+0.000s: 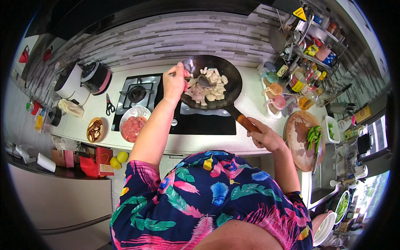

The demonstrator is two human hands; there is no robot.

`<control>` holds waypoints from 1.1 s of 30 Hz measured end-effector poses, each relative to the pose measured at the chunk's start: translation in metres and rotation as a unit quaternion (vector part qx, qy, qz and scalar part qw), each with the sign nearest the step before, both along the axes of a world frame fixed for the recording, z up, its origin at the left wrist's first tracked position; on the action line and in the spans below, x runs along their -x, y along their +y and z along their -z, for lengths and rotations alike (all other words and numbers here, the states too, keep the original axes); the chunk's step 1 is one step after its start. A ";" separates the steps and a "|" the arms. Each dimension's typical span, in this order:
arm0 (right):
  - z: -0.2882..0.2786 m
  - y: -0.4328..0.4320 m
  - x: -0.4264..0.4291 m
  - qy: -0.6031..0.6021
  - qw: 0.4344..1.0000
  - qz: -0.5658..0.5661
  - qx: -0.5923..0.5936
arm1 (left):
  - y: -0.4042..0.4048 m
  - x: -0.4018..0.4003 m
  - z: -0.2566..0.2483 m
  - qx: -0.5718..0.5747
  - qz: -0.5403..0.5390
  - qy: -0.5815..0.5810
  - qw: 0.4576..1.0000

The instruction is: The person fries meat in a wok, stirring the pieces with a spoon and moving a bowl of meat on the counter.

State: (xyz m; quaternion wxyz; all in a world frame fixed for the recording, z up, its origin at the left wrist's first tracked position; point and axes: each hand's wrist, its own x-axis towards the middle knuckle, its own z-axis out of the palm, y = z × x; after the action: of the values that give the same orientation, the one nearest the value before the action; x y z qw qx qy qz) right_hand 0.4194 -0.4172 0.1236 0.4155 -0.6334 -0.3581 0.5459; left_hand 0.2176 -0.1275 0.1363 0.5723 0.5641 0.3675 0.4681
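My left hand (175, 82) grips the handle of a metal cooking ladle or spatula over the left rim of a dark wok (234, 75). The dark rounded head of the utensil (204, 82) rests among pale meat pieces (215, 90) in the wok. Around the wooden wok handle (248, 124) my right hand (265, 135) is closed, at the lower right. The wok sits over the right side of a black gas hob (206, 125), hiding that burner. Beside my left forearm, a white bowl (128, 113) of raw reddish meat stands partly on the hob.
Left of the hob lie black scissors (109, 106), with a small bowl of brown pieces (94, 129) nearby. Lidded seasoning jars (275, 101) stand right of the wok. Green peppers (313, 137) and a knife (317, 156) lie on a round wooden chopping board (295, 125).
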 end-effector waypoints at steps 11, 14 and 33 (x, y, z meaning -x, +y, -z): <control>-0.003 0.000 0.001 -0.008 1.000 -0.009 -0.001 | -0.012 0.032 -0.050 -0.019 0.038 0.139 0.989; -0.003 0.000 0.000 -0.017 1.000 -0.009 0.000 | -0.009 0.034 -0.057 -0.045 0.027 0.157 0.986; 0.000 -0.001 -0.001 -0.027 0.999 -0.021 -0.005 | -0.025 0.032 -0.051 -0.085 -0.013 0.201 0.976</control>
State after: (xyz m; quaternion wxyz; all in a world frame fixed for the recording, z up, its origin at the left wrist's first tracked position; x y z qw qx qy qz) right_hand 0.4201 -0.4178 0.1239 0.3968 -0.6383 -0.3853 0.5354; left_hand 0.1854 -0.1526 0.1875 0.4312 0.6882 0.4411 0.3820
